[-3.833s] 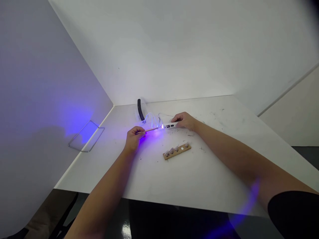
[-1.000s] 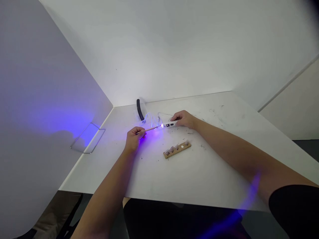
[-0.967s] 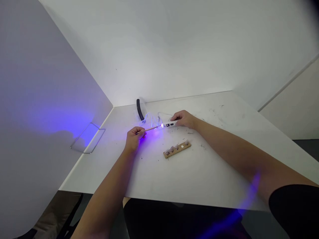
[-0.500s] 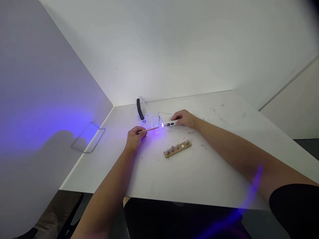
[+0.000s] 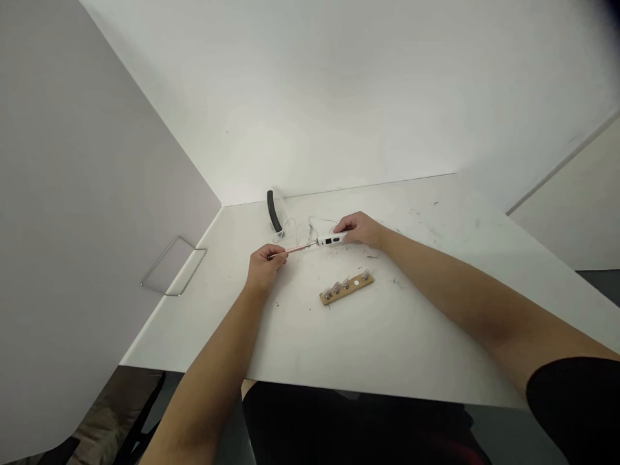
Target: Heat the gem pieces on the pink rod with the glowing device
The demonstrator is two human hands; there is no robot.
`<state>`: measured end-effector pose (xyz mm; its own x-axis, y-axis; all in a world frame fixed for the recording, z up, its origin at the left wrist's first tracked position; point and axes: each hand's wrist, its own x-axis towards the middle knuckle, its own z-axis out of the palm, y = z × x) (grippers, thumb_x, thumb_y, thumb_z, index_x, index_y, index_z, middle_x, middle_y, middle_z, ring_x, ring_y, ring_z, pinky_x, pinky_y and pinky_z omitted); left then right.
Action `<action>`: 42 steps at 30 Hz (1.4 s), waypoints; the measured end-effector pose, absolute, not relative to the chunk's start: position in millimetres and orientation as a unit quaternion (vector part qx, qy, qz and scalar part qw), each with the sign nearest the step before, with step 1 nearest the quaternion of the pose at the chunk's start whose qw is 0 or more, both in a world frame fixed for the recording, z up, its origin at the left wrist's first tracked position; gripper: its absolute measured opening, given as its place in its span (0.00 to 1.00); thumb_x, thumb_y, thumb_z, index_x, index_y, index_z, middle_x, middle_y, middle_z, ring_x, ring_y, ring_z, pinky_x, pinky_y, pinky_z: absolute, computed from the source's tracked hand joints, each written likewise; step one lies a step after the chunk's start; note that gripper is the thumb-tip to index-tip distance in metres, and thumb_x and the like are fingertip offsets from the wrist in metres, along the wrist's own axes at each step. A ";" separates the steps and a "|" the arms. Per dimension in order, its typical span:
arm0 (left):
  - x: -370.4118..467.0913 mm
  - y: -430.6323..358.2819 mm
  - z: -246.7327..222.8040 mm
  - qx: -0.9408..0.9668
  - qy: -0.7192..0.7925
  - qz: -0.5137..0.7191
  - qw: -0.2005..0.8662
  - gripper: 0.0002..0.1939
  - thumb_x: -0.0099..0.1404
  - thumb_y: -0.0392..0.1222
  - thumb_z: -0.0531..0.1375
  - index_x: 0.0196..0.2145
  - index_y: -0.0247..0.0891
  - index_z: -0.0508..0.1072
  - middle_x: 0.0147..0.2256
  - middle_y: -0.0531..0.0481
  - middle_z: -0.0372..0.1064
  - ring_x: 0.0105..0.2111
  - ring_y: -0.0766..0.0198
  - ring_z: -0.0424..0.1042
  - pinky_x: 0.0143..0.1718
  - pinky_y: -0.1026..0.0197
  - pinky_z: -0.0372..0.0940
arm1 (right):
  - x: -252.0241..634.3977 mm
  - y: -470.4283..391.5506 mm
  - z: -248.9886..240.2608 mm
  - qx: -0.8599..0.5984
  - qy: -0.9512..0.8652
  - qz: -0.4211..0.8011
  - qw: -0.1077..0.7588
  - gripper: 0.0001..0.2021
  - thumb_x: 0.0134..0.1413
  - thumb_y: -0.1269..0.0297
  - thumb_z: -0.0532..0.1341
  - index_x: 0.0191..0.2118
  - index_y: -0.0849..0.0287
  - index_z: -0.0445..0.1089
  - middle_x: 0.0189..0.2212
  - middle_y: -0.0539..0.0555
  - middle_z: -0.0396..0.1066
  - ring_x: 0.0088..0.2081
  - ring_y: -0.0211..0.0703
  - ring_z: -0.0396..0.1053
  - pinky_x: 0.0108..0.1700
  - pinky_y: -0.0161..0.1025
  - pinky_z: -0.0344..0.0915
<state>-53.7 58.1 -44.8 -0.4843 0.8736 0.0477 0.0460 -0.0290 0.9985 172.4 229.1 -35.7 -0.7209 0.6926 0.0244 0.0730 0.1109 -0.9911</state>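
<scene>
My left hand [image 5: 266, 263] pinches a thin pink rod [image 5: 295, 249], which points right. At the rod's far end is something small that I cannot make out, close to the tip of a white handheld curing lamp [image 5: 334, 239]. My right hand [image 5: 358, 229] is closed around the rear of that lamp, from the right. The lamp has a small dark display and a dark button on its side, and its light is off. Nearer to me lies a wooden strip [image 5: 347, 288] carrying several clear nail tips on small metal stands and one white dot.
Behind the hands, a curved black bar [image 5: 274, 212] stands beside something clear near the back wall. A thin white cord [image 5: 314, 220] loops behind the lamp. At left, a wire frame [image 5: 175, 266] leans by the side panel [image 5: 72, 194]. Dark smudges mark the white table [image 5: 310, 349].
The lamp's bright violet light has gone out, and its glow has left the table and the left panel. Both hands keep their hold with hardly any movement.
</scene>
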 end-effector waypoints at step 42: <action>-55.3 54.3 -40.7 0.351 0.475 0.658 0.467 0.09 0.46 0.36 0.66 0.27 0.32 0.71 0.24 0.51 0.71 0.23 0.70 0.69 0.32 0.63 0.64 | 140.6 158.0 10.7 -0.060 -0.911 0.151 0.378 0.11 0.48 0.72 0.60 0.38 0.53 0.70 0.32 0.53 0.74 0.40 0.47 0.70 0.42 0.47 0.69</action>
<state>-55.3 54.3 -40.7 -0.3182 0.9479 0.0173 -0.2811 -0.1118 0.9531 140.6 158.0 10.7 -0.7067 0.2234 0.6714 -0.0057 0.9470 -0.3211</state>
